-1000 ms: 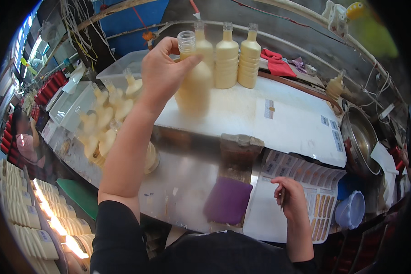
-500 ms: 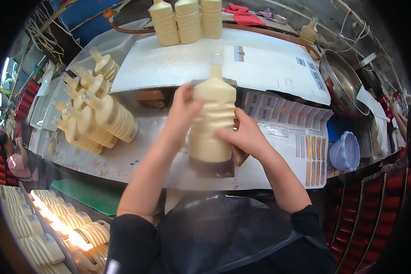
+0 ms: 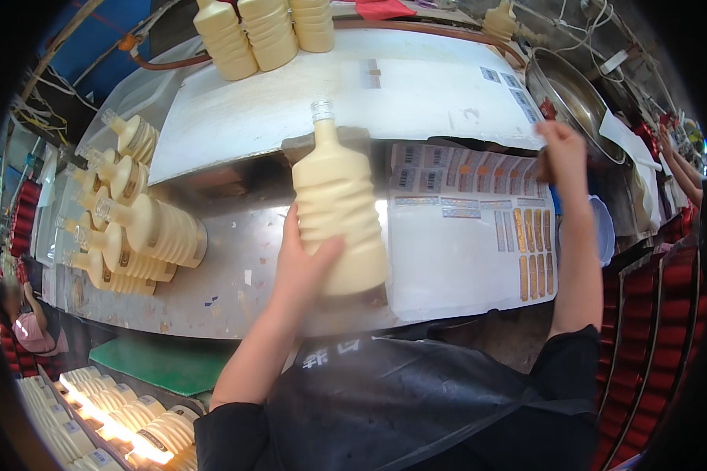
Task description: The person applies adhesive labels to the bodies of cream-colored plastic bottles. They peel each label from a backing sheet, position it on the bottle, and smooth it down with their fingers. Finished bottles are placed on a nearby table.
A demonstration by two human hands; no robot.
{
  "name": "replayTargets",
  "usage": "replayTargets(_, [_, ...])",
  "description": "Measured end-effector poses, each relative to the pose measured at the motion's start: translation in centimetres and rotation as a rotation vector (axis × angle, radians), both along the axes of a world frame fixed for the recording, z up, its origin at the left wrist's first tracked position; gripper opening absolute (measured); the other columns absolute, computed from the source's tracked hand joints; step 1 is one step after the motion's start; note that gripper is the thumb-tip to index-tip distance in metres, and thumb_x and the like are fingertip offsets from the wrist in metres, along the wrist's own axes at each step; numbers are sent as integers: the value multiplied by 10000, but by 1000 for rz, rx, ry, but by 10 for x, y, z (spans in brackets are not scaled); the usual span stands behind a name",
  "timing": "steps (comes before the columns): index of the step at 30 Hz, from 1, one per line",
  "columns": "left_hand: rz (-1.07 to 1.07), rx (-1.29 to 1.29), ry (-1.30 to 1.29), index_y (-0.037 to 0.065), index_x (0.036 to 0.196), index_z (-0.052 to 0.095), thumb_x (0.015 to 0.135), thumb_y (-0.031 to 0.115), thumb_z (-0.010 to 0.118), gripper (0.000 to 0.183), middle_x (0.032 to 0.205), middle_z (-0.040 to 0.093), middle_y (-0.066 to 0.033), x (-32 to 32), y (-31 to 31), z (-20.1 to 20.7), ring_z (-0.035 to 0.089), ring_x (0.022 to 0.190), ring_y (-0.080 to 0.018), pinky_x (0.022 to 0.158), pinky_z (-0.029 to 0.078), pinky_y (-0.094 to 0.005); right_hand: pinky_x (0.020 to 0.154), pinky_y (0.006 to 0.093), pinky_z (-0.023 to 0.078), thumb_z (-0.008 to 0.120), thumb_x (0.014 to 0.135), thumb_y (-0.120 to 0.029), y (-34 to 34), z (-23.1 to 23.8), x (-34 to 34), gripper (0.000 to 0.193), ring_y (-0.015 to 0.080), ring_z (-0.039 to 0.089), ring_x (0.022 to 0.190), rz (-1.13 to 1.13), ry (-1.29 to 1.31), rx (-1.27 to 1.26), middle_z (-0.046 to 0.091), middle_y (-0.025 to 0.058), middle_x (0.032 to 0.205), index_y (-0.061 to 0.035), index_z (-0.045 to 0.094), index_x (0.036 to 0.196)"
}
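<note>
My left hand (image 3: pixel 305 264) grips a cream-coloured ribbed bottle (image 3: pixel 338 206) with a clear neck, holding it upright just above the metal table (image 3: pixel 236 275). My right hand (image 3: pixel 559 149) reaches out to the far right edge of a white sticker sheet (image 3: pixel 471 228); its fingers are pinched at the sheet's corner near several small orange and grey labels. Whether a label is between the fingers cannot be told.
Several filled bottles (image 3: pixel 137 235) lie stacked on their sides at the left. Three more bottles (image 3: pixel 263 31) stand on a white board (image 3: pixel 353 94) at the back. A metal bowl (image 3: pixel 573 102) and a blue-lidded tub (image 3: pixel 603 228) are at the right. Another person's arm (image 3: pixel 679 169) is at the far right.
My right hand has let go of the bottle and moved right to the sticker sheet. My left hand still holds the bottle, now alone.
</note>
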State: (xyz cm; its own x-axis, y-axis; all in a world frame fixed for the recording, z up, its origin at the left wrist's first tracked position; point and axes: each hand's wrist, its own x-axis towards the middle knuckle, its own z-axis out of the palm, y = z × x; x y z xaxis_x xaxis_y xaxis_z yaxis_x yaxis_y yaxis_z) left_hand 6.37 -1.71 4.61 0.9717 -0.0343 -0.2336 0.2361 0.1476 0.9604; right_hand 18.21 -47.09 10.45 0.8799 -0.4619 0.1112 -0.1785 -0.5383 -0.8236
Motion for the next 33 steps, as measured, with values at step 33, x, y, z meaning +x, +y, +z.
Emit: replayTargets(33, [61,31,-137,-2,1633,172,839,259,664,970,1562,394,-201,-8,0,-13,445,1421,-309,1195,356,-435,389,251,294,680,990,-328,-184,61,90,292,64,433,447,-188,44,476,530,-53,594,-138,620,776])
